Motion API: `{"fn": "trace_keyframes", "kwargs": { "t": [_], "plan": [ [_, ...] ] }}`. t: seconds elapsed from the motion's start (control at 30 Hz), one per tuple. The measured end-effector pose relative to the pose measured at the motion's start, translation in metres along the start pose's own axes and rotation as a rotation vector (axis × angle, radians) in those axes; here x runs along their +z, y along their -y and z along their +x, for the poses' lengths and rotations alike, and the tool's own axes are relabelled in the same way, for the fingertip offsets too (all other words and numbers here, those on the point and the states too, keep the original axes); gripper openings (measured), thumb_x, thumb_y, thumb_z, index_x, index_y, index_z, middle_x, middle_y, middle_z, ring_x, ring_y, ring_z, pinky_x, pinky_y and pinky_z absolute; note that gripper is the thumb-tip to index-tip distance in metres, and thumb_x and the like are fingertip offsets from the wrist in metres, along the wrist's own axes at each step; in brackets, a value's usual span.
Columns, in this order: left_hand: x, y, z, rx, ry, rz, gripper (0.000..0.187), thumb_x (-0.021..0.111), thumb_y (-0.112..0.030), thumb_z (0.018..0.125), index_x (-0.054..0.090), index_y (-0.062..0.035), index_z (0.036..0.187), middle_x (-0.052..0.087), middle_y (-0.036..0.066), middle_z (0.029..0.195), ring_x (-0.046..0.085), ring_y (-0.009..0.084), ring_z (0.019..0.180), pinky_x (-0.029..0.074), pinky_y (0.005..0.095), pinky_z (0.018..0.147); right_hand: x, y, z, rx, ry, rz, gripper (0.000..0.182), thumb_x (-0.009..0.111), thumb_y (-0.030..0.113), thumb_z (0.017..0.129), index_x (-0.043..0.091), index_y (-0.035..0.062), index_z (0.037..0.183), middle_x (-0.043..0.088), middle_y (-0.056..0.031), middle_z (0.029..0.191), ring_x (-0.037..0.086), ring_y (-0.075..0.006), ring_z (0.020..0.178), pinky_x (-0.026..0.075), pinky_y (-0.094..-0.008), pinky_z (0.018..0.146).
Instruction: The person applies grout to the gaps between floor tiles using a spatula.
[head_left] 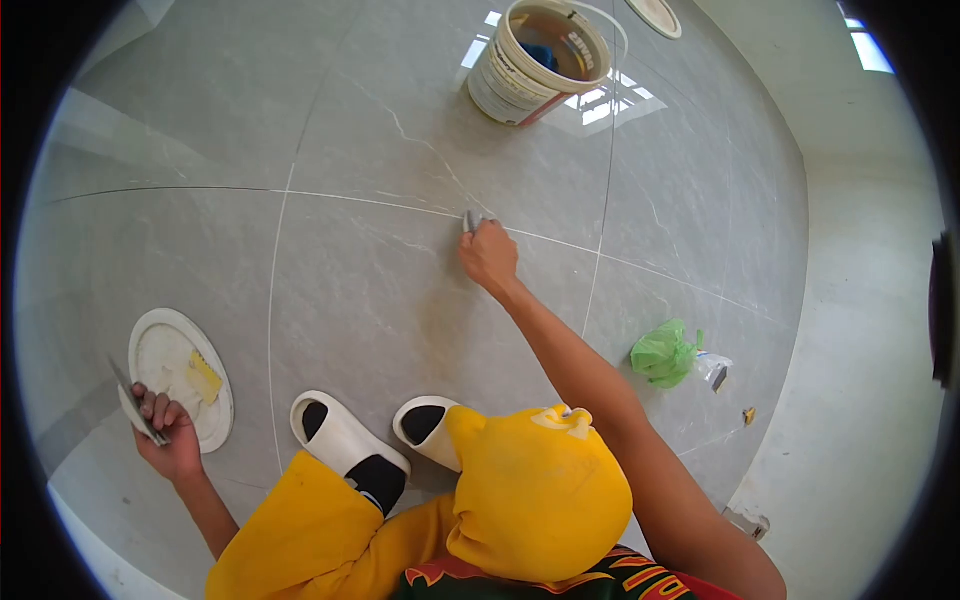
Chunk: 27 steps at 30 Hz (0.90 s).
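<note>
My right hand (488,255) is closed around a small grey tool (473,219), pressed down at a white joint line between the floor tiles. Most of that tool is hidden by my fingers. On the left, my left hand (170,440) grips a flat, thin metal blade (133,402), seen nearly edge-on and tilted. Just beside it, a round white lid (222,425) lies on the floor, smeared with pale paste. A yellow notched spreader (205,377) rests on the lid.
Ahead stands a white bucket (515,95) with a blue thing inside. Another round lid (658,15) lies past it. To the right are a green plastic bag (663,355), a clear wrapper (713,367) and a small brownish scrap (749,416), before a pale wall (865,330).
</note>
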<state>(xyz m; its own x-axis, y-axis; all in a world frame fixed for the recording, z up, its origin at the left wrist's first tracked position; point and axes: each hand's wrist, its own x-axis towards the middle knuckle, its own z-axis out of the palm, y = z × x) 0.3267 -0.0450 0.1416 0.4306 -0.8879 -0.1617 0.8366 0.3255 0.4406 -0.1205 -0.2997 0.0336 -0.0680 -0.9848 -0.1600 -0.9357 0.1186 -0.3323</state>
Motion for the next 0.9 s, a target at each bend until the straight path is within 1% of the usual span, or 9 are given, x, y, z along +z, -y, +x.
{"fn": "trace_keyframes", "kwargs": {
  "t": [0.1, 0.17, 0.23, 0.3, 0.37, 0.47, 0.57, 0.7, 0.9],
  "plan": [
    [0.019, 0.027, 0.012, 0.023, -0.072, 0.118, 0.026, 0.041, -0.014, 0.096, 0.051, 0.0021, 0.113, 0.046, 0.003, 0.075, 0.041, 0.0118, 0.063, 0.039, 0.0263, 0.059, 0.005, 0.069, 0.005, -0.100, 0.489, 0.392, 0.031, 0.053, 0.022, 0.080, 0.064, -0.0070, 0.085, 0.064, -0.0232, 0.082, 0.062, -0.0385, 0.074, 0.049, -0.0450, 0.071],
    [0.031, 0.029, 0.015, 0.029, -0.176, 0.266, 0.030, 0.041, -0.018, 0.095, 0.053, -0.0012, 0.117, 0.050, 0.003, 0.079, 0.046, 0.0125, 0.067, 0.042, 0.0279, 0.061, -0.026, 0.111, -0.003, -0.296, 0.449, 0.461, 0.031, 0.055, 0.021, 0.078, 0.063, -0.0092, 0.081, 0.062, -0.0183, 0.068, 0.059, -0.0278, 0.064, 0.048, -0.0392, 0.063],
    [0.030, 0.032, 0.016, 0.035, -0.255, 0.372, 0.033, 0.043, -0.020, 0.094, 0.053, -0.0030, 0.120, 0.058, 0.003, 0.090, 0.055, 0.0144, 0.078, 0.047, 0.0298, 0.071, -0.070, 0.138, -0.007, -0.333, 0.610, 0.566, 0.030, 0.059, 0.019, 0.079, 0.062, -0.0098, 0.084, 0.059, -0.0096, 0.070, 0.056, -0.0130, 0.064, 0.046, -0.0286, 0.055],
    [0.000, 0.028, 0.017, 0.019, -0.167, 0.395, 0.036, 0.045, -0.020, 0.092, 0.050, -0.0013, 0.123, 0.060, 0.005, 0.106, 0.059, 0.0158, 0.098, 0.047, 0.0301, 0.087, -0.105, 0.158, -0.003, -0.471, 0.582, 0.457, 0.029, 0.061, 0.018, 0.078, 0.064, -0.0092, 0.088, 0.059, -0.0090, 0.070, 0.053, -0.0133, 0.062, 0.047, -0.0302, 0.058],
    [-0.005, 0.031, 0.027, -0.020, -0.185, 0.475, 0.036, 0.046, -0.020, 0.092, 0.050, -0.0013, 0.122, 0.060, 0.005, 0.106, 0.059, 0.0151, 0.098, 0.047, 0.0296, 0.088, -0.149, 0.181, 0.012, -0.569, 0.476, 0.027, 0.025, 0.063, 0.010, 0.076, 0.066, -0.0074, 0.092, 0.064, -0.0108, 0.079, 0.058, -0.0157, 0.071, 0.048, -0.0316, 0.064],
    [0.005, 0.046, 0.046, -0.113, -0.206, 0.527, 0.034, 0.049, -0.018, 0.091, 0.051, -0.0008, 0.120, 0.060, 0.005, 0.105, 0.058, 0.0135, 0.098, 0.047, 0.0285, 0.087, -0.180, 0.215, 0.006, -0.922, 0.225, -0.166, 0.025, 0.065, -0.002, 0.073, 0.068, -0.0037, 0.098, 0.068, -0.0119, 0.094, 0.061, -0.0199, 0.084, 0.051, -0.0335, 0.074],
    [0.020, 0.070, 0.075, -0.200, -0.151, 0.521, 0.020, 0.048, -0.015, 0.092, 0.055, -0.0035, 0.107, 0.061, 0.004, 0.098, 0.057, 0.0113, 0.089, 0.046, 0.0268, 0.081, -0.188, 0.255, -0.017, -1.094, 0.276, -0.246, 0.036, 0.064, -0.012, 0.071, 0.070, 0.0015, 0.104, 0.067, -0.0101, 0.108, 0.058, -0.0240, 0.098, 0.052, -0.0352, 0.083],
    [0.054, 0.094, 0.111, -0.245, -0.100, 0.602, 0.016, 0.049, -0.016, 0.092, 0.054, -0.0026, 0.099, 0.058, 0.003, 0.090, 0.054, 0.0097, 0.082, 0.045, 0.0268, 0.075, -0.170, 0.288, -0.030, -1.364, 0.280, -0.240, 0.042, 0.065, -0.014, 0.069, 0.070, 0.0060, 0.106, 0.065, -0.0084, 0.113, 0.054, -0.0248, 0.108, 0.053, -0.0347, 0.084],
    [0.065, 0.105, 0.136, -0.094, -0.243, 0.517, 0.018, 0.048, -0.016, 0.091, 0.054, -0.0013, 0.101, 0.058, 0.005, 0.090, 0.056, 0.0104, 0.082, 0.047, 0.0275, 0.074, -0.140, 0.313, -0.017, -1.575, 0.291, -0.214, 0.043, 0.067, -0.014, 0.068, 0.070, 0.0071, 0.105, 0.067, -0.0072, 0.105, 0.057, -0.0259, 0.102, 0.055, -0.0324, 0.079]
  ]
}}
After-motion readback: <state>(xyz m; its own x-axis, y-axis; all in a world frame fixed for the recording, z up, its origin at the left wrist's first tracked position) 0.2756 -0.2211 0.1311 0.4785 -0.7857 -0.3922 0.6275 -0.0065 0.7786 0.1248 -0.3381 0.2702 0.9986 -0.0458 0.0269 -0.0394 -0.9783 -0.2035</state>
